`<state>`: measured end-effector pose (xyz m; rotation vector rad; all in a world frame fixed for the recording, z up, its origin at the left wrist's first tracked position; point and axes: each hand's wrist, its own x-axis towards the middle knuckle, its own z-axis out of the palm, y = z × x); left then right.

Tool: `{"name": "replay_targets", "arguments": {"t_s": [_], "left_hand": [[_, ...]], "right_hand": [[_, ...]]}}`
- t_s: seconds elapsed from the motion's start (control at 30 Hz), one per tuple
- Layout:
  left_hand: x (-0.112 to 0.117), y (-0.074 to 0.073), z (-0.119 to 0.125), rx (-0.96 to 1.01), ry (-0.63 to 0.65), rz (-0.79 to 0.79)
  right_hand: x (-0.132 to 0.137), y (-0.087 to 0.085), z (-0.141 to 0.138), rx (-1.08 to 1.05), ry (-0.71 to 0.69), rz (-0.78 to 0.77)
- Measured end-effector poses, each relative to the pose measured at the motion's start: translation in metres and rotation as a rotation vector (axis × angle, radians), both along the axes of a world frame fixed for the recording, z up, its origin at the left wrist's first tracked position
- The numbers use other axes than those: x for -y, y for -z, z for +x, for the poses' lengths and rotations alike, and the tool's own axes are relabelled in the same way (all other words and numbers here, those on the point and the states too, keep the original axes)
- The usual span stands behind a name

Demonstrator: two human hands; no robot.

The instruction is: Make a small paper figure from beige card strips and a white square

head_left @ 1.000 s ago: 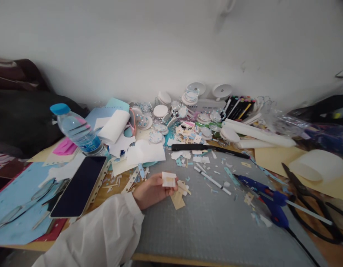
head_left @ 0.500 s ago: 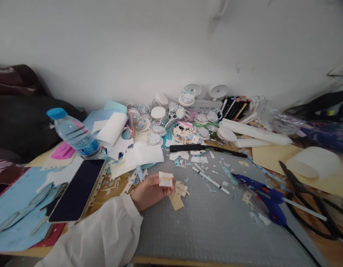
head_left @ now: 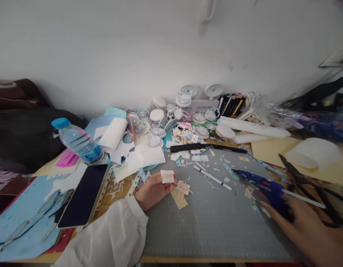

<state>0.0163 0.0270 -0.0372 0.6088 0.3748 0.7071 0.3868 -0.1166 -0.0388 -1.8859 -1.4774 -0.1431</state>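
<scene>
My left hand (head_left: pixel 154 190), in a white sleeve, rests on the grey cutting mat (head_left: pixel 216 226) and pinches a small white and tan paper piece (head_left: pixel 167 176) between thumb and fingers. Tan card scraps (head_left: pixel 180 193) lie just right of it. My right hand (head_left: pixel 307 230) is at the lower right, blurred by motion, its fingers stretched toward the blue glue gun (head_left: pixel 267 189) and touching or nearly touching its handle. I cannot tell whether it grips the glue gun.
A water bottle (head_left: pixel 78 142) and a phone (head_left: pixel 84 194) lie at the left. A black craft knife (head_left: pixel 205 147), a white pen (head_left: pixel 212 177), black scissors (head_left: pixel 310 187), marker pens (head_left: pixel 232 105), white foam rolls (head_left: pixel 255 128) and several round badges crowd the back.
My right hand has come into view from the lower right and reached the glue gun. My left hand still holds the paper piece in the same place. The view tilted slightly.
</scene>
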Motion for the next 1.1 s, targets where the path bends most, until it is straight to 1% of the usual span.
{"name": "replay_targets", "arguments": {"t_s": [0.1,0.13,0.2,0.27,0.33,0.37,0.4,0.43,0.47,0.5,0.53,0.57,0.63,0.7,0.77,0.83,0.9,0.97,1.1], "left_hand": [[0.0,-0.002,0.0,-0.004,0.0,0.002],[0.0,-0.002,0.0,-0.005,0.0,0.004],[0.0,-0.004,0.001,-0.004,-0.004,0.007],[0.0,-0.005,0.001,-0.001,-0.013,0.01],[0.0,-0.004,0.001,0.002,-0.022,0.009],[0.001,-0.003,0.001,0.002,-0.025,0.007],[0.001,-0.003,0.001,0.0,-0.027,0.005],[0.001,-0.002,0.0,-0.003,-0.026,0.003],[0.001,-0.002,0.0,-0.006,-0.026,0.002],[0.001,-0.002,0.0,-0.009,-0.026,0.003],[0.001,-0.002,-0.001,-0.011,-0.026,0.004],[0.002,-0.002,-0.001,-0.01,-0.025,0.006],[0.002,-0.002,-0.001,0.003,-0.026,0.007],[0.002,-0.002,0.0,0.02,-0.028,0.006],[0.003,-0.001,0.0,0.033,-0.032,0.002],[0.004,0.0,0.001,0.039,-0.037,-0.001],[0.004,-0.001,0.001,0.037,-0.037,0.0],[0.004,-0.002,0.002,0.032,-0.033,0.002],[0.003,-0.007,0.005,0.021,-0.023,0.0]], "right_hand": [[-0.008,0.004,0.006,0.046,-0.047,-0.175],[-0.009,0.003,0.008,0.038,-0.04,-0.189],[-0.008,-0.003,0.013,0.007,-0.011,-0.164],[-0.009,-0.018,0.014,-0.034,0.041,-0.1],[-0.014,-0.039,0.009,-0.083,0.089,-0.036],[-0.019,-0.051,0.003,-0.111,0.111,-0.003],[-0.025,-0.062,-0.006,-0.146,0.139,-0.006],[-0.033,-0.072,-0.016,-0.163,0.22,0.011],[-0.041,-0.08,-0.028,-0.18,0.266,0.026],[-0.051,-0.085,-0.041,-0.198,0.241,0.053],[-0.061,-0.087,-0.054,-0.205,0.186,0.07],[-0.071,-0.087,-0.067,-0.195,0.148,0.092],[-0.089,-0.078,-0.091,-0.185,0.088,0.192],[-0.1,-0.064,-0.109,-0.176,0.005,0.23],[-0.104,-0.048,-0.122,-0.175,-0.05,0.252],[-0.1,-0.036,-0.128,-0.164,-0.103,0.257],[-0.092,-0.029,-0.13,-0.12,-0.152,0.253],[-0.086,-0.026,-0.129,-0.066,-0.196,0.25],[-0.081,-0.027,-0.126,-0.029,-0.279,0.226]]}}
